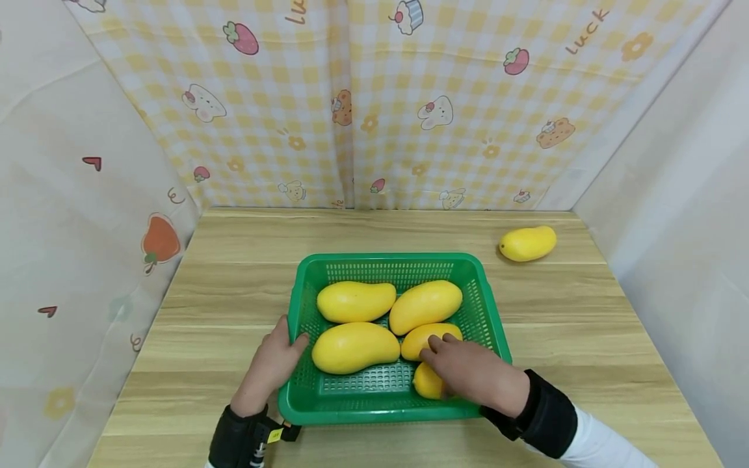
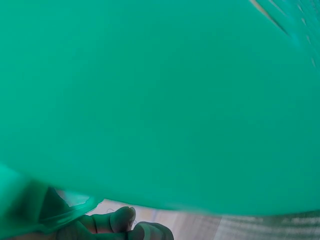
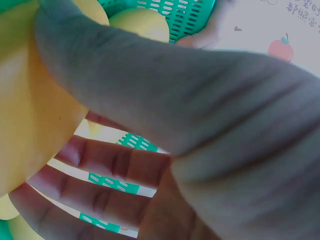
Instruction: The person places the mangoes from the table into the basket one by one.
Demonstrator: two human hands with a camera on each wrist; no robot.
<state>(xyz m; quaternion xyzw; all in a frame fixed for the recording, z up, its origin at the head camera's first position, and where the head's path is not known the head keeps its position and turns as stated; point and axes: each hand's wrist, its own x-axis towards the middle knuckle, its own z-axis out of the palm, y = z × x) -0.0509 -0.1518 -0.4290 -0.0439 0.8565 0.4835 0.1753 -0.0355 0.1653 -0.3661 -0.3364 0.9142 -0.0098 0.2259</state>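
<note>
A green plastic basket (image 1: 398, 416) holds several yellow mangoes (image 1: 357, 348). My left hand (image 1: 275, 357) grips its left side, thumb over the rim; in the left wrist view the basket wall (image 2: 160, 110) fills most of the picture, with fingertips (image 2: 122, 219) at the bottom. Inside the basket's front right corner, my right hand (image 1: 476, 372) holds a mango (image 1: 428, 382), partly hidden beneath the palm. The right wrist view shows thumb and fingers round that mango (image 3: 40, 115). Another mango (image 1: 447, 333) lies just behind it, by the fingertips.
One more mango (image 1: 528, 244) lies on the wooden table (image 1: 234, 260) at the back right, outside the basket. A yellow checked cloth (image 1: 281, 130) hangs behind the table, and pale sheets (image 1: 690, 214) stand along both sides.
</note>
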